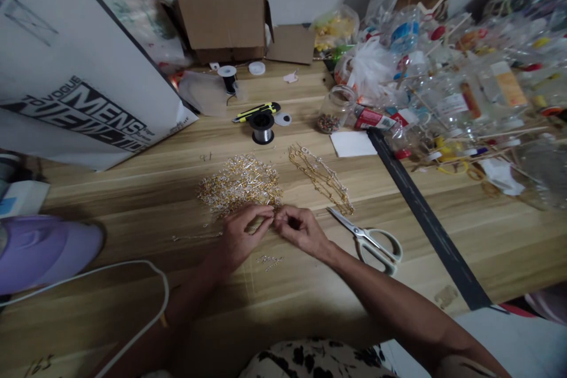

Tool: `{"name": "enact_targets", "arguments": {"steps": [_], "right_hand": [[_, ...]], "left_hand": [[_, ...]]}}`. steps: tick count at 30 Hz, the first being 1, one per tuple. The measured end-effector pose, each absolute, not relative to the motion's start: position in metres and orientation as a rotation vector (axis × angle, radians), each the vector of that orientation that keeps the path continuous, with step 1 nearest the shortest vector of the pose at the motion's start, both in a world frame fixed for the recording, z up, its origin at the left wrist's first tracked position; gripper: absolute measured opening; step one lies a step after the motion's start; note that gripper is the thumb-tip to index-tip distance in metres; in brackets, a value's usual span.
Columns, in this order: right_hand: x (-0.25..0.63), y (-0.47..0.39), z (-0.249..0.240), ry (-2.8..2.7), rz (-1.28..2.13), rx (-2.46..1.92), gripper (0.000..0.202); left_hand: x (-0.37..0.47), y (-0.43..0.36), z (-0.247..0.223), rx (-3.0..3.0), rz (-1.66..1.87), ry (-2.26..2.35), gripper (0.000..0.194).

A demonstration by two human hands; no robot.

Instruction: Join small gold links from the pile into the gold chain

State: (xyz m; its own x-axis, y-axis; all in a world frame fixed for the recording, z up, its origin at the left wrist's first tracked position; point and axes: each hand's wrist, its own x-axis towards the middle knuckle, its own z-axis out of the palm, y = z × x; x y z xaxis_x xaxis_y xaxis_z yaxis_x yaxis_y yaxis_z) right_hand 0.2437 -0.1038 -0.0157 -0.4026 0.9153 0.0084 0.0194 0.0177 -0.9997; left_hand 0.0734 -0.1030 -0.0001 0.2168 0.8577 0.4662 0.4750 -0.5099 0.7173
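My left hand (245, 233) and my right hand (301, 227) meet fingertip to fingertip at the front of a heap of gold and silver jewelry pieces (239, 183). Both pinch closed, and whatever tiny piece sits between the right fingertips is too small to make out. From under my left hand a thin beaded chain (195, 238) trails left across the wood. Gold chains (321, 177) lie beyond my right hand. Scissors with pale handles (365, 239) rest slightly open beside my right wrist. A few short chain pieces (269, 261) lie nearer to me.
Behind the heap are a wire spool (263, 128), a yellow-black utility knife (257, 111) and a dark thread spool (228, 78). A jar of beads (334, 112) stands near piled plastic bottles (447, 88). A black strip (425, 218) crosses the right side; a white cable (150, 266) loops at left.
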Motion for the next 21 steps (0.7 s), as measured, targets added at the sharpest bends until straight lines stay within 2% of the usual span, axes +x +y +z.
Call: {"name": "enact_targets", "arguments": {"steps": [21], "right_hand": [[0.2429,-0.1022,-0.0121,-1.504,1.458,-0.993,0.010]], "left_hand": [[0.0728,-0.0964,0.0013,1.897,1.214,1.103,0.007]]}}
